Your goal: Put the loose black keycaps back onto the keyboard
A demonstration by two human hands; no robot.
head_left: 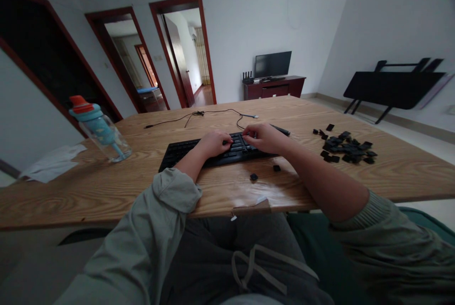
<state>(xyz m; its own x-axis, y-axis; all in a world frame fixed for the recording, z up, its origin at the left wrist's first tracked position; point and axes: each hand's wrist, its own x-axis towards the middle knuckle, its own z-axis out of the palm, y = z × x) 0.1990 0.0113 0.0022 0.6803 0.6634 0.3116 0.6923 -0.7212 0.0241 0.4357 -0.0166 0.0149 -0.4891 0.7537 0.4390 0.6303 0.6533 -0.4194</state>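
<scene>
A black keyboard (179, 150) lies on the wooden table before me, with its cable running off behind it. My left hand (216, 144) rests over its middle, fingers curled together; a small dark piece shows by the fingertips, too small to name. Just right of it, my right hand (265, 138) is bent over the keys, thumb and fingers drawn together at the keyboard's surface. What sits in that pinch is hidden. Two loose keycaps, one a black keycap (253, 177) and another keycap (276, 168), lie in front of the keyboard. A pile of black keycaps (346, 147) is spread to the right.
A clear bottle with a red and blue lid (101, 129) stands at the left beside white paper (53, 162). A black cable (213, 111) stretches across the wooden table (142, 191) behind the keyboard. The table's near edge has a torn tape patch (252, 207).
</scene>
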